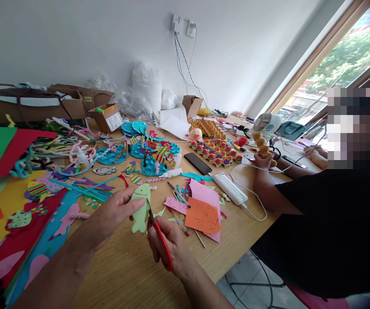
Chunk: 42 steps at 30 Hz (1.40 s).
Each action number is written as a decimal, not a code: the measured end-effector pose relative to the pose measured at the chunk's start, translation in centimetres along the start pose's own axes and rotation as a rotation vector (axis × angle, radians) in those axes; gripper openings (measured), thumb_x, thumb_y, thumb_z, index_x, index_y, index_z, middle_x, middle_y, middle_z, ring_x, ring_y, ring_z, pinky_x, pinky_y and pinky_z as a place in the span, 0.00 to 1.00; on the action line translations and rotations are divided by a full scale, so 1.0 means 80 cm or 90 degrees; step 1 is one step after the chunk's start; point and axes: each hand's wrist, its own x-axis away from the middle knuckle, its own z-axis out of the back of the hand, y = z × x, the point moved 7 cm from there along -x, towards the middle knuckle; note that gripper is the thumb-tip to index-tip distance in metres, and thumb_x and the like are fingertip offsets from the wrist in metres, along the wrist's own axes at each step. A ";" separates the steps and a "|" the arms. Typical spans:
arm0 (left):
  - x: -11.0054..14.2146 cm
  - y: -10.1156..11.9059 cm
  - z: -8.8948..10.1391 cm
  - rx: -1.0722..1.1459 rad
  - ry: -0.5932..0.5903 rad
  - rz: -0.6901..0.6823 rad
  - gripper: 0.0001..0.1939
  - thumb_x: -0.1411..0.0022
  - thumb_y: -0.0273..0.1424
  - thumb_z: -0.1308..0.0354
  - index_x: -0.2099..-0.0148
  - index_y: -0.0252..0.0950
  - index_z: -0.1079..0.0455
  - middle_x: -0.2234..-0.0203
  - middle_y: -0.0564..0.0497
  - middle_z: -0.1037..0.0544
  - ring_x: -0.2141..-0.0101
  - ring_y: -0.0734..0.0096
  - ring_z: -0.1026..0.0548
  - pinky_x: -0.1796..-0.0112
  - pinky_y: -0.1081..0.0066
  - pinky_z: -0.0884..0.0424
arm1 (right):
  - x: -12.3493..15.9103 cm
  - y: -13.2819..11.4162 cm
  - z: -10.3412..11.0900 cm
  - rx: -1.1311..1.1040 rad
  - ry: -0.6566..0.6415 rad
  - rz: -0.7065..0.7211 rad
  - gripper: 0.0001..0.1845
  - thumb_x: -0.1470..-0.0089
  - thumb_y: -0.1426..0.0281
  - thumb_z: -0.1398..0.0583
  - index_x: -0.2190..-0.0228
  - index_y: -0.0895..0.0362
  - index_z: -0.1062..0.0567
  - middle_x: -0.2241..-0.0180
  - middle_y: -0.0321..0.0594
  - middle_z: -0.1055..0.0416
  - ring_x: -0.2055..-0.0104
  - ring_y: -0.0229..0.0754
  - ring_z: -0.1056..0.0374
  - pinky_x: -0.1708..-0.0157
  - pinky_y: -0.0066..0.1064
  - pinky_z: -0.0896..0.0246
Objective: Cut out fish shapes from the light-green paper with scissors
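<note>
My left hand pinches a light green paper fish with a drawn face and pencilled lines, held just above the table's front part. Red-handled scissors are gripped in my right hand, their dark blades pointing up against the fish's right edge. Small green paper offcuts lie behind the scissors. To the right are an orange sheet with drawn fish outlines and a pink sheet beneath it. A pink paper strip with a drawing and several pens lie beside them.
A black phone and a white power strip with a cable lie right of centre. Behind stands a painted egg tray. Coloured paper and pipe cleaners spread leftward. At right, a co-worker's hand holds a cardboard egg-tray piece.
</note>
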 end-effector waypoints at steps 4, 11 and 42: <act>0.001 0.006 0.003 -0.022 0.004 -0.015 0.09 0.41 0.38 0.42 0.67 0.39 0.31 0.76 0.58 0.32 0.73 0.72 0.36 0.70 0.74 0.37 | 0.000 0.003 -0.001 -0.008 -0.012 -0.005 0.26 0.48 0.47 0.41 0.80 0.55 0.38 0.88 0.26 0.44 0.88 0.30 0.50 0.88 0.21 0.58; 0.006 0.008 0.002 0.001 0.004 0.003 0.07 0.42 0.36 0.43 0.69 0.38 0.32 0.79 0.59 0.33 0.76 0.74 0.36 0.74 0.75 0.37 | 0.000 0.003 0.000 -0.006 -0.027 -0.011 0.25 0.48 0.52 0.39 0.82 0.54 0.40 0.89 0.26 0.45 0.87 0.29 0.51 0.87 0.22 0.58; 0.001 0.003 -0.005 0.046 0.034 -0.005 0.10 0.44 0.38 0.42 0.66 0.37 0.31 0.79 0.59 0.31 0.76 0.74 0.38 0.73 0.74 0.40 | -0.003 0.005 -0.007 -0.034 -0.016 0.051 0.28 0.46 0.43 0.44 0.77 0.56 0.38 0.87 0.26 0.44 0.88 0.29 0.50 0.88 0.20 0.58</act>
